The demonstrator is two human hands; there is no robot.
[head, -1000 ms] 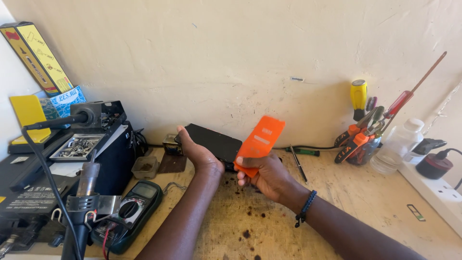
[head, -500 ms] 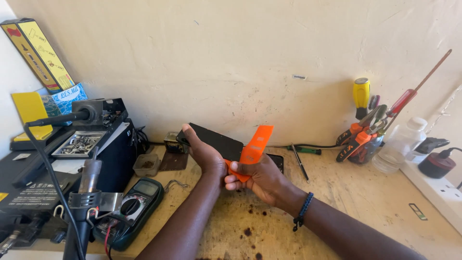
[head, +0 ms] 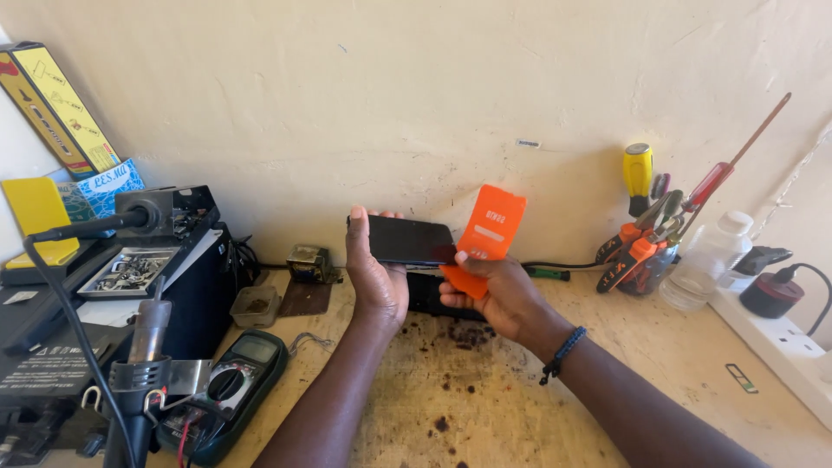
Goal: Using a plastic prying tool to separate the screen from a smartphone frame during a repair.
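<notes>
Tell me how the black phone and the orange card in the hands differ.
The phone is black and glossy; the card is bright orange with pale printing. The phone lies level, long side across, while the card stands nearly upright, tilted slightly right. The left hand holds the phone by its left end; the right hand pinches the card at its bottom. Both are flat rounded rectangles held above the bench.

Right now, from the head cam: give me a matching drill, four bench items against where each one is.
Things:
1. dark phone
2. orange card
3. multimeter
4. clear bottle

Places:
A. lying at the bench's front left
B. in the right hand
C. standing near the white power strip
D. in the left hand

Pairs: 1-D, 2-B, 3-A, 4-C
</notes>
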